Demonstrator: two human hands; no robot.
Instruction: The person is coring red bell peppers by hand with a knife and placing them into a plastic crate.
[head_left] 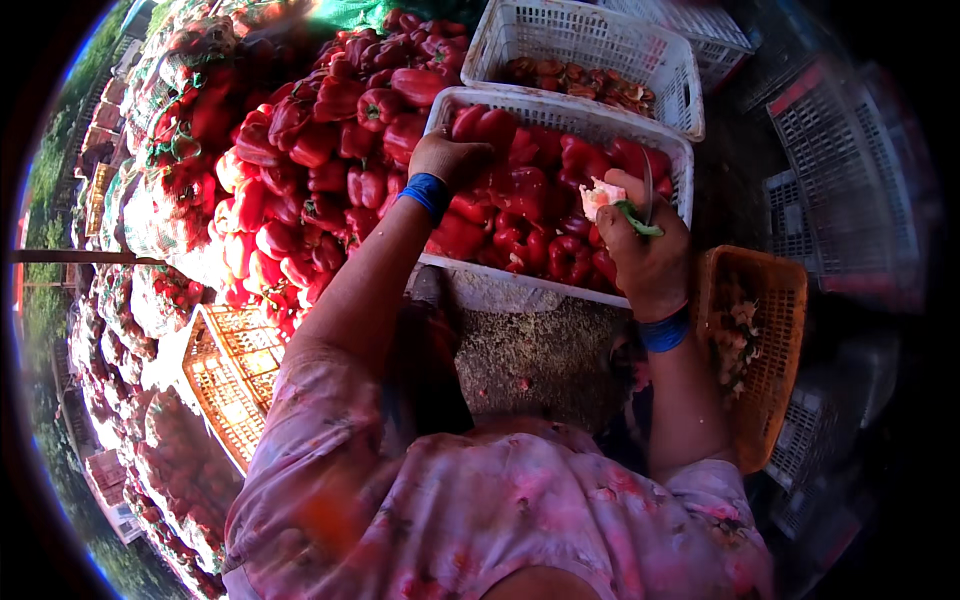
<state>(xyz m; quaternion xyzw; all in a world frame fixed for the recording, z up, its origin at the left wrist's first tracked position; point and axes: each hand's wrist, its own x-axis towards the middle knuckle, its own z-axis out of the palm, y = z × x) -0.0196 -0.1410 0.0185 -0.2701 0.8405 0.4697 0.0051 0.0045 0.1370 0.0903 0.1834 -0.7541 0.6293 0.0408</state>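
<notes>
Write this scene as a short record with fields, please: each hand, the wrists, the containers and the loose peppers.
Left hand: at a glossy red bell pepper inside a white rectangular plastic crate; grip unclear
Right hand: holds a pale pepper core with green stem and what looks like a thin metal blade
Wrists: blue band on each
Behind that crate: second white plastic crate, reddish-brown scraps inside
Right side: orange plastic crate, pale pieces inside
Left side: large heap of red bell peppers
</notes>
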